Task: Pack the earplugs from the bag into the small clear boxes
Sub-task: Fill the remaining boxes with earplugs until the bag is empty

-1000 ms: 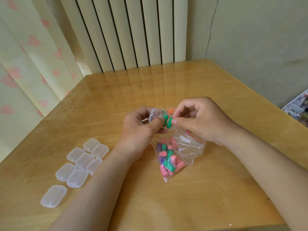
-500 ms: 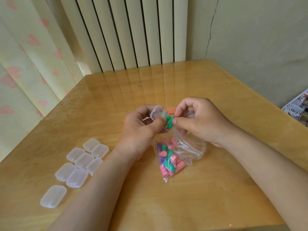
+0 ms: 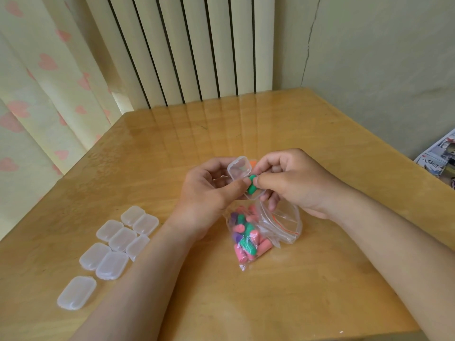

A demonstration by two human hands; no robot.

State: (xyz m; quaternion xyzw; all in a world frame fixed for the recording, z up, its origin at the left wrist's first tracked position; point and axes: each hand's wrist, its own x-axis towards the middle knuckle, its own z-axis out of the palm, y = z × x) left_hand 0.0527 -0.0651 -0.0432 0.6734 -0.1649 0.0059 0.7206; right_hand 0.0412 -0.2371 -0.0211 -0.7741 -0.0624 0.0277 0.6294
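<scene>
Sitting nearest on the table (image 3: 295, 296), left of the bag (image 3: 283, 223), are closed clear boxes (image 3: 112, 264). The bag holds pink, green and purple earplugs (image 3: 246, 243). Just beyond the bag, the left hand (image 3: 209, 193) grips an open box (image 3: 238, 169); the right hand (image 3: 295, 183) pinches a green earplug (image 3: 252, 188) in it.

chinese characters "八仙" on the printed paper (image 3: 436, 160) at the right edge, the rest too blurred
</scene>
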